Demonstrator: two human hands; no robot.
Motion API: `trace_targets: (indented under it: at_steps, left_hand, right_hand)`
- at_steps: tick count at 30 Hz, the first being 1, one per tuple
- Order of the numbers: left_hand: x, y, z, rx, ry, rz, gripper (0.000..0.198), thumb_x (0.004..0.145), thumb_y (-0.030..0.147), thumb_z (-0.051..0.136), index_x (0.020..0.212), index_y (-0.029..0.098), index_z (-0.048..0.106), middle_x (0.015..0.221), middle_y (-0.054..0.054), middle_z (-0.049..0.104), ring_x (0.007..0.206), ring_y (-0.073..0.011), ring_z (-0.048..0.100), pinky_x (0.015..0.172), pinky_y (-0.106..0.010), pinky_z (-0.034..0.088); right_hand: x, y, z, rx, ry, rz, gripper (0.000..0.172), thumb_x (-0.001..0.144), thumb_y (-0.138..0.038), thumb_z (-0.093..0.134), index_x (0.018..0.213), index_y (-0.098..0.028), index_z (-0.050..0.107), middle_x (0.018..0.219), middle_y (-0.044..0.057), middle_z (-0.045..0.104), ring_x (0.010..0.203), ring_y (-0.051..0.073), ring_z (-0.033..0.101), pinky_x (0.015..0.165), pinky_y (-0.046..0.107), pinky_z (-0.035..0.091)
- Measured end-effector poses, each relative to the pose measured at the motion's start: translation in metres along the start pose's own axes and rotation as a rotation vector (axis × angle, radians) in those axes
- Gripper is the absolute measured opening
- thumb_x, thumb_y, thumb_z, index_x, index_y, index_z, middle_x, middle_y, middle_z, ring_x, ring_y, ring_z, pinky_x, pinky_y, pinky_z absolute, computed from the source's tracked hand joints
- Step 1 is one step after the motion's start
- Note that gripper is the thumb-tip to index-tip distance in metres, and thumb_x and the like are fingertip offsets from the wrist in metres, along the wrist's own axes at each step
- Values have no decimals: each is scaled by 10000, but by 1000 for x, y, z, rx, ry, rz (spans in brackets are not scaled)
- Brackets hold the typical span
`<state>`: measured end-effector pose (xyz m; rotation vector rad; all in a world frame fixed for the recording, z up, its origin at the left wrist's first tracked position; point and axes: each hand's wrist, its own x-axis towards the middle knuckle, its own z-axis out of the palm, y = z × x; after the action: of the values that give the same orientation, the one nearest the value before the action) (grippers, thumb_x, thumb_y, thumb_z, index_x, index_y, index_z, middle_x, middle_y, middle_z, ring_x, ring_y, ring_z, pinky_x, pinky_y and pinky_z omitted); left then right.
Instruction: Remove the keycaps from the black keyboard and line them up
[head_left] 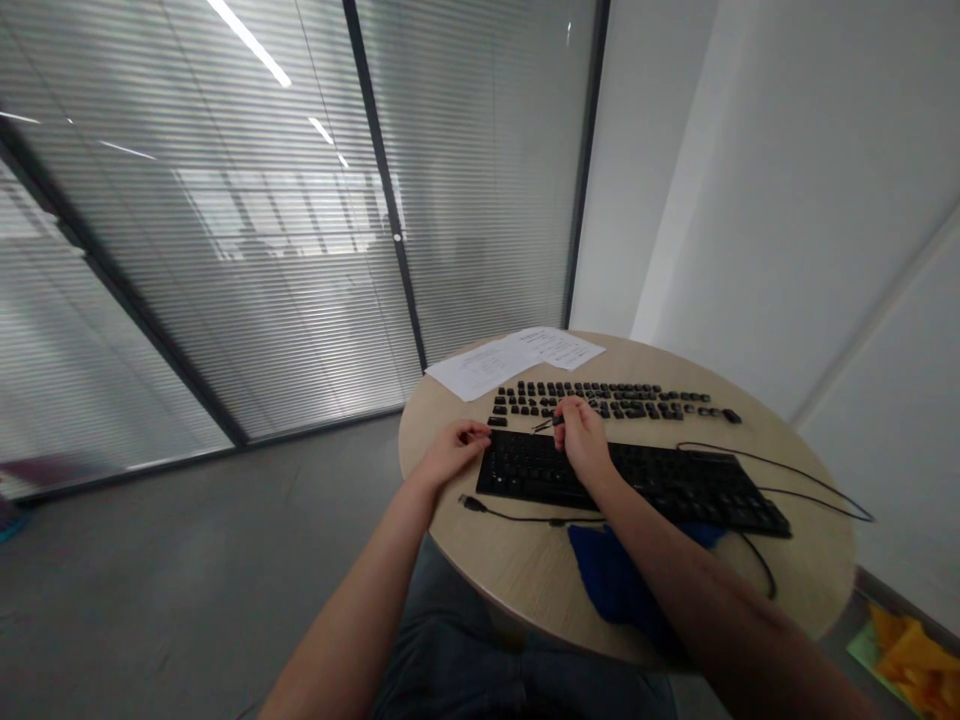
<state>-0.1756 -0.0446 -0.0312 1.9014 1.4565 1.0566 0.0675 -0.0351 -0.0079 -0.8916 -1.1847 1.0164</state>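
Note:
A black keyboard (660, 475) lies across the round table, its left part bare of many keycaps. At its far left corner is my left hand (455, 450), fingers curled and closed against the edge. Over the keyboard's left part my right hand (581, 435) is closed on a small keycap puller (546, 425) with a dark handle and thin wire prongs pointing left. Just beyond the keyboard, loose black keycaps (630, 400) are laid out in rows. Whether a keycap sits between the prongs is too small to tell.
Printed sheets (487, 365) lie at the table's far side. A blue cloth (611, 575) is under my right forearm. A USB plug (472, 503) and its cable lie in front of the keyboard; more cable (810, 475) loops at right. The round table (510, 560) ends near my lap.

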Motion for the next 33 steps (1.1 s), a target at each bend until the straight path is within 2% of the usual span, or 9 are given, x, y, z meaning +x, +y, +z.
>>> trace_targets:
  at_steps: [3, 8, 13, 16, 20, 24, 28, 33]
  left_hand:
    - [-11, -3, -1, -88, -158, -11, 395, 740, 394, 727, 1064, 168, 737, 805, -24, 671, 716, -160, 561, 664, -271, 443]
    - [-11, -4, -3, -168, -214, -20, 421, 685, 325, 765, 1076, 174, 729, 785, 6, 621, 688, -136, 529, 635, -255, 420]
    - [-12, 0, -3, -112, -214, -29, 380, 708, 334, 744, 1051, 170, 728, 756, 8, 601, 695, -140, 527, 645, -257, 416]
    - [-13, 1, -4, -189, -234, -21, 419, 711, 368, 755, 1077, 166, 722, 828, -9, 633, 701, -133, 526, 638, -252, 413]
    - [-13, 0, -3, -201, -249, -28, 440, 665, 316, 785, 1075, 170, 725, 879, -17, 656, 706, -131, 533, 632, -248, 421]
    - [-10, -3, 0, -114, -204, -27, 343, 701, 284, 739, 1025, 171, 733, 806, 2, 636, 700, -134, 535, 638, -249, 422]
    - [-9, -5, 2, -121, -181, -12, 316, 724, 305, 722, 1005, 163, 728, 738, 20, 596, 672, -128, 518, 625, -245, 401]
    - [-13, -2, 0, -138, -196, 37, 258, 797, 357, 696, 949, 154, 747, 755, -11, 639, 692, -139, 546, 645, -257, 416]
  right_hand:
    - [0, 0, -1, 1, -2, -4, 361, 870, -577, 560, 771, -235, 503, 428, -89, 440, 338, 96, 424, 342, 192, 327]
    - [-1, -2, -2, 5, 15, 3, 355, 876, -567, 559, 772, -231, 507, 426, -89, 431, 343, 95, 422, 345, 189, 332]
    - [-2, -5, -1, 7, 11, 3, 361, 868, -569, 571, 765, -230, 502, 428, -92, 432, 343, 90, 422, 343, 183, 324]
    - [-3, -6, -1, 5, 9, -1, 368, 864, -577, 570, 764, -229, 503, 430, -90, 438, 347, 90, 424, 343, 181, 321]
    - [-4, -5, 0, -2, 7, 5, 374, 862, -581, 566, 757, -227, 505, 424, -87, 436, 352, 89, 421, 344, 178, 322]
    - [-4, -4, 0, -3, -1, 3, 375, 859, -580, 562, 755, -224, 507, 422, -88, 435, 354, 86, 421, 349, 174, 330]
    - [-3, -2, 0, 1, -7, -9, 384, 865, -588, 556, 762, -221, 507, 421, -93, 428, 346, 82, 412, 348, 173, 322]
    - [-1, 0, -1, -11, -44, 40, 381, 866, -595, 537, 780, -228, 483, 419, -102, 426, 337, 83, 416, 345, 172, 327]
